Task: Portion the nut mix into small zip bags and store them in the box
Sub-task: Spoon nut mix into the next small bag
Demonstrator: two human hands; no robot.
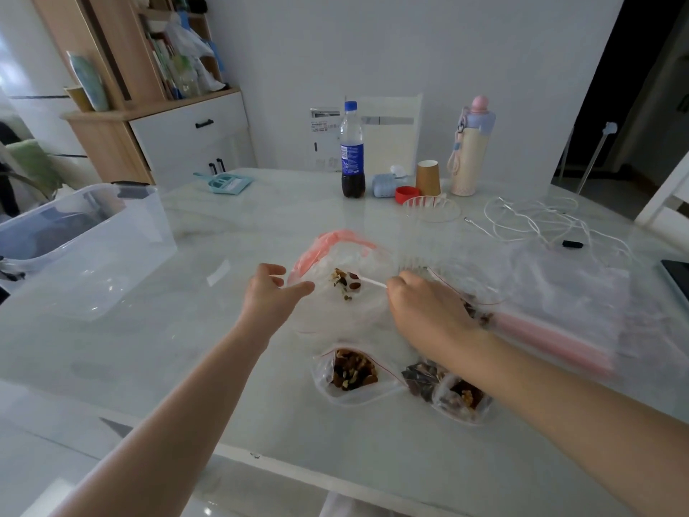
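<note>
A large clear bag with a pink zip strip (328, 244) lies open mid-table, with a small heap of nut mix (346, 281) left inside. My left hand (272, 294) pinches the bag's near-left edge. My right hand (421, 305) grips a thin white spoon (373, 282) whose tip reaches the nuts. A small zip bag (475, 289) with some nuts lies just right of that hand. Filled small zip bags lie nearer me: one (352, 371) in front, two more (460, 399) partly under my right forearm. The clear storage box (85, 251) stands at the left.
A stack of empty zip bags (566, 292) with a pink strip lies at the right. At the back stand a cola bottle (352, 151), a paper cup (428, 179), a flask (470, 147) and a clear bowl (430, 208). White cables (537, 222) lie at the back right.
</note>
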